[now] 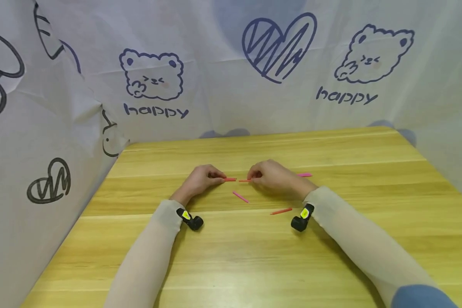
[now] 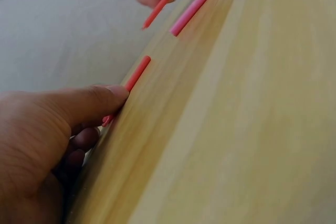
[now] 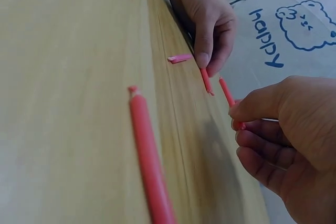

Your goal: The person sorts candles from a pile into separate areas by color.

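Note:
Between thumb and fingers, my left hand (image 1: pixel 201 182) pinches a thin red stick (image 2: pixel 138 73), low over the wooden table. The stick looks like a small candle, with a little crinkled tip at one end. My right hand (image 1: pixel 275 176) pinches another thin red stick (image 3: pixel 226 91) by thumb and fingertips, its far end sticking out toward the left hand. The free ends of the two sticks face each other with a small gap. A pink stick (image 1: pixel 240 197) lies on the table just in front of them.
Another red stick (image 1: pixel 281 211) lies on the table nearer the right forearm; its crinkled end shows in the right wrist view. Beyond the right wrist lies a pink stick (image 1: pixel 305 174). White cloth (image 1: pixel 219 98) printed with bears and hearts hangs behind the wooden table (image 1: pixel 231 261).

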{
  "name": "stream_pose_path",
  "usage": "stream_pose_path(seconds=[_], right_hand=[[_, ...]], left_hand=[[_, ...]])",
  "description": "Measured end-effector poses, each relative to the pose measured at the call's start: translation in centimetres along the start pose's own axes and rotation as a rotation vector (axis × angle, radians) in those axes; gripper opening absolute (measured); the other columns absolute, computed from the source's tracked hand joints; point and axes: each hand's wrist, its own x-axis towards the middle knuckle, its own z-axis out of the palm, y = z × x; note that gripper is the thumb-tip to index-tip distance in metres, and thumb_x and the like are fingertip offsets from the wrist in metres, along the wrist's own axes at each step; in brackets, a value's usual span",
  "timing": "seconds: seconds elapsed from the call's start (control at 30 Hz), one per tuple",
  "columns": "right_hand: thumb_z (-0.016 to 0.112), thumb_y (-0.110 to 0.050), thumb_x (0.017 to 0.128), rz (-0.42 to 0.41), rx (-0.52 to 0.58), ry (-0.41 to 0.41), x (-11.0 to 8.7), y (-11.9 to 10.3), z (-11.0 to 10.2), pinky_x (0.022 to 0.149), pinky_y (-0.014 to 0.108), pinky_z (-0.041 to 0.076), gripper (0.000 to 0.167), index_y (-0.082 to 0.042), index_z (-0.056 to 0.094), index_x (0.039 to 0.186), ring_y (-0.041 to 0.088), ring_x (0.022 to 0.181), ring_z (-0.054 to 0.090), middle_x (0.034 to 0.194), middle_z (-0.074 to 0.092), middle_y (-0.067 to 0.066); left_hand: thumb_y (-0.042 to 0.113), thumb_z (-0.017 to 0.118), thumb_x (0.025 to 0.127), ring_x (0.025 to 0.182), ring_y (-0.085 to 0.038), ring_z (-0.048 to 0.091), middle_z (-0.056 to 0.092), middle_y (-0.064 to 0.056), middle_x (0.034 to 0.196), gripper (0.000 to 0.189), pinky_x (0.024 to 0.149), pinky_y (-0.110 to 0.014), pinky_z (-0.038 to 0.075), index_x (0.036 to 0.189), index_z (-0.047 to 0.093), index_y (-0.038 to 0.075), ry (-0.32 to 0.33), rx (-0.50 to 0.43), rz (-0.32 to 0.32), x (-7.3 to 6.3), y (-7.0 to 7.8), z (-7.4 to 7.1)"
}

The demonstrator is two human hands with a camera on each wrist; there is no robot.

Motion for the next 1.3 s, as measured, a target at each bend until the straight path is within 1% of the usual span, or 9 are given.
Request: stream_pose_path(seconds=[0.17,0.3,0.47,0.57,0.7,0.8,0.97,1.17,1.3], right_hand=[[0.061,-0.013,0.096,0.012,0.035,0.002,1.3,0.0,0.1,0.084,0.034,0.049,0.015,-0.012,0.073,0.104,0.015,0.092,0.061,0.097,0.069,-0.002],[0.061,-0.013,0.096,0.023,0.044,0.005,2.4,-0.1,0.2,0.086,0.034,0.048,0.015,-0.012,0.073,0.104,0.015,0.093,0.061,0.098,0.069,-0.002],[0.063,-0.011,0.093,0.025,0.043,0.019,3.6,-0.4,0.8,0.086,0.034,0.048,0.014,-0.011,0.073,0.103,0.017,0.091,0.061,0.096,0.070,-0.001],[0.065,-0.011,0.092,0.033,0.054,0.025,4.2,-0.5,1.3,0.084,0.034,0.048,0.013,-0.009,0.074,0.102,0.017,0.089,0.061,0.093,0.070,0.000],[0.066,-0.012,0.091,0.029,0.046,0.028,4.9,-0.8,1.8,0.083,0.033,0.048,0.012,-0.009,0.074,0.099,0.016,0.086,0.060,0.092,0.071,-0.001],[0.066,-0.012,0.090,0.014,0.038,0.028,5.4,-0.9,2.1,0.082,0.032,0.048,0.011,-0.009,0.074,0.098,0.015,0.085,0.060,0.091,0.071,-0.002],[0.066,-0.010,0.089,0.007,0.036,0.034,5.9,-1.0,2.4,0.080,0.032,0.048,0.011,-0.009,0.074,0.096,0.015,0.083,0.060,0.088,0.071,-0.002],[0.066,-0.008,0.090,0.010,0.047,0.061,6.1,-1.0,2.9,0.081,0.033,0.049,0.011,-0.009,0.075,0.096,0.016,0.084,0.061,0.089,0.072,-0.001],[0.066,-0.009,0.091,0.010,0.056,0.070,6.2,-1.2,3.2,0.081,0.033,0.049,0.011,-0.009,0.075,0.097,0.016,0.085,0.062,0.090,0.072,-0.001]], left_hand=[[0.021,0.073,0.090,0.087,-0.015,0.062,0.070,0.000,0.094,0.018,0.080,-0.032,0.050,0.104,0.076,0.010,0.008,0.004,0.011,0.1,-0.4,0.0],[0.022,0.075,0.089,0.088,-0.015,0.063,0.070,0.000,0.094,0.017,0.082,-0.033,0.051,0.101,0.074,0.010,0.030,-0.012,0.013,0.0,-0.6,0.1],[0.019,0.076,0.088,0.090,-0.017,0.063,0.069,-0.003,0.095,0.018,0.085,-0.034,0.050,0.099,0.071,0.007,0.057,-0.048,0.020,0.0,-0.5,0.2],[0.018,0.077,0.087,0.090,-0.018,0.063,0.068,-0.004,0.095,0.018,0.085,-0.034,0.050,0.099,0.070,0.006,0.064,-0.066,0.013,0.0,-0.4,0.3],[0.019,0.077,0.087,0.092,-0.019,0.062,0.068,-0.005,0.098,0.021,0.085,-0.035,0.050,0.103,0.070,0.006,0.063,-0.059,0.006,0.0,-0.5,0.3],[0.021,0.076,0.087,0.097,-0.020,0.062,0.067,-0.007,0.104,0.026,0.088,-0.036,0.049,0.108,0.070,0.007,0.064,-0.040,-0.001,0.0,-0.5,0.2],[0.023,0.076,0.087,0.104,-0.022,0.059,0.066,-0.007,0.113,0.033,0.092,-0.038,0.047,0.116,0.071,0.008,0.062,0.005,-0.006,0.0,-0.4,0.0],[0.024,0.076,0.087,0.113,-0.023,0.059,0.068,-0.007,0.117,0.035,0.099,-0.038,0.044,0.118,0.071,0.009,0.064,0.019,0.011,-0.1,-0.5,0.1],[0.024,0.076,0.088,0.110,-0.021,0.062,0.070,-0.004,0.114,0.031,0.097,-0.036,0.046,0.115,0.073,0.010,0.063,-0.001,0.031,-0.2,-0.7,0.2]])
